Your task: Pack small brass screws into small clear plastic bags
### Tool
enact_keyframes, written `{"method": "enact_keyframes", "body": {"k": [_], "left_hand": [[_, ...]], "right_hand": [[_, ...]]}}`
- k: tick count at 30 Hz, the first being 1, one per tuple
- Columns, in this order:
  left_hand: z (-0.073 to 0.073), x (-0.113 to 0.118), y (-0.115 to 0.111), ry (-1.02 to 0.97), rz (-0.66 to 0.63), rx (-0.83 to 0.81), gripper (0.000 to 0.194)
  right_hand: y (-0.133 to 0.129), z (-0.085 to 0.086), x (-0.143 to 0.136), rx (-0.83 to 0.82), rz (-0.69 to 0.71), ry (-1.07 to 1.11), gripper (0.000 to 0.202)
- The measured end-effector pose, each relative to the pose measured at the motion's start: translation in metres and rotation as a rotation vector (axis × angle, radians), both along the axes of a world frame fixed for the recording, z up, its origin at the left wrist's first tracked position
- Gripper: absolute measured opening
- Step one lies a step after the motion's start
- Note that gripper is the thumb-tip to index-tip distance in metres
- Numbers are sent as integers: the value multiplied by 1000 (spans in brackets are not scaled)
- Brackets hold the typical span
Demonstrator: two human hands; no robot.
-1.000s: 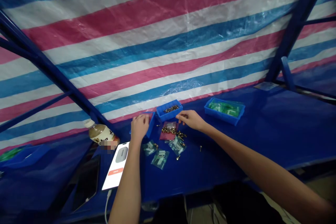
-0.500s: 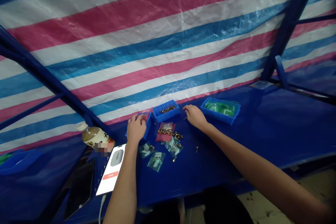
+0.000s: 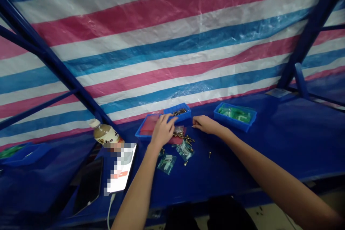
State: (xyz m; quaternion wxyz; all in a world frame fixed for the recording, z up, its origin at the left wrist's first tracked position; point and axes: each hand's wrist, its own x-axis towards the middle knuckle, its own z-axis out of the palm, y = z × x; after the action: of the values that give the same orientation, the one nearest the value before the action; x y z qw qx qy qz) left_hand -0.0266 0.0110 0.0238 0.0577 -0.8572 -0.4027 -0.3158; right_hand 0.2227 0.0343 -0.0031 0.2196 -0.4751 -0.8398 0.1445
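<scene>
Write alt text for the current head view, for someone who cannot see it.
A person's left hand, spread open, is over a blue table beside loose metal parts; the right hand is nearby, curled. Blue bins stand before a striped sheet.

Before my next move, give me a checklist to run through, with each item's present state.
1. Left hand free: ok; fingers spread, nothing visible in them.
2. Right hand holding something: cannot tell; the fingers are curled and the tips too small to make out.
3. No loose metal pieces about: not ok; one lone piece lies on the blue table.
4. Red bag unobstructed: not ok; the left hand covers part of it in this view.
5. Green bags in their blue tray: ok.
6. Bottle capped: ok.
</scene>
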Motion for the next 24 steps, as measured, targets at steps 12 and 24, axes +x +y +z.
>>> {"method": "enact_keyframes", "body": {"k": [12,24], "left_hand": [[-18,29,-7,60,7,51,19],[-17,30,-10,142,11,146,24]], "right_hand": [[-18,0,-45,-400,15,736,36],[-14,1,-44,-423,23,748,30]]}}
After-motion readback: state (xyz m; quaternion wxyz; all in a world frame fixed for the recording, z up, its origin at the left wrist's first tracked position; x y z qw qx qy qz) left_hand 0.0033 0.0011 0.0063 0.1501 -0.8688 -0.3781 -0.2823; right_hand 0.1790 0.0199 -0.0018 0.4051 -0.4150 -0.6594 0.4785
